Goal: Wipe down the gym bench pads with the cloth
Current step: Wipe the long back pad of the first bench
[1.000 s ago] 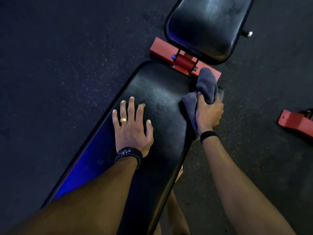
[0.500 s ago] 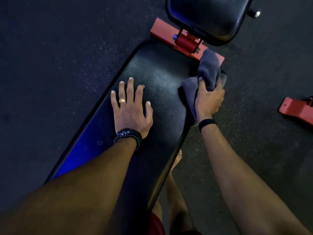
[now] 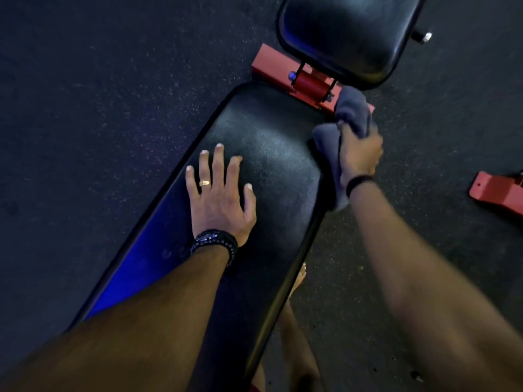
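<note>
The long black back pad (image 3: 271, 142) of the bench runs diagonally from lower left to upper right. Beyond it sits the smaller black seat pad (image 3: 345, 35), joined by a red hinge bracket (image 3: 308, 83). My left hand (image 3: 220, 193) lies flat on the back pad, fingers spread, holding nothing. My right hand (image 3: 358, 154) grips a bunched grey cloth (image 3: 352, 111) against the right edge of the back pad, near its far corner. Part of the cloth hangs below my wrist over the pad's side.
Dark speckled rubber floor (image 3: 113, 94) surrounds the bench. A red metal foot (image 3: 495, 190) of other equipment lies on the floor at the right. My bare leg and foot (image 3: 300, 278) stand right of the pad, close to its edge.
My right hand with the cloth has slid a little farther along the pad's right edge toward the hinge. The left hand stays flat on the pad. The view shifted slightly.
</note>
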